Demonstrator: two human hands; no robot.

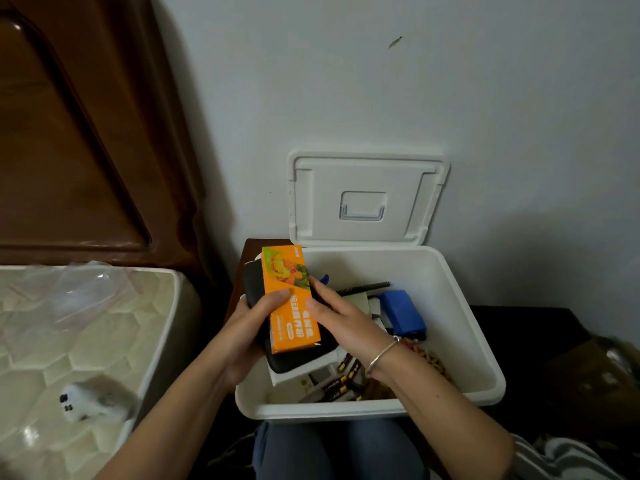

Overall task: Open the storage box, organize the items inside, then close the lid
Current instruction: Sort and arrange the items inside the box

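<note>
The knees [339,452], in blue denim, are nearest, and the white storage box [311,408] sits just in front of them, close enough for both forearms to reach in.

Above its left part the left hand [249,327] grasps a black case [254,282] from beneath, with the thumb pressing on the orange carton [289,299] that lies on top, so the two are clamped as one stack. The right hand [339,317], with a thin metal bracelet [381,356] on the wrist, pinches the right edge of the carton, probably to square it on the case before both go back inside. The carton is glossy printed cardboard, long and flat. The case looks matte, with rounded corners.

Deeper in the box lie a blue soft-looking block [401,313], a black pen [367,287] and some small packets. They are loose and not yet sorted.

The box is smooth hard plastic. Its lid [363,174] stands open against the pale wall [415,81], which keeps it out of the way.
</note>
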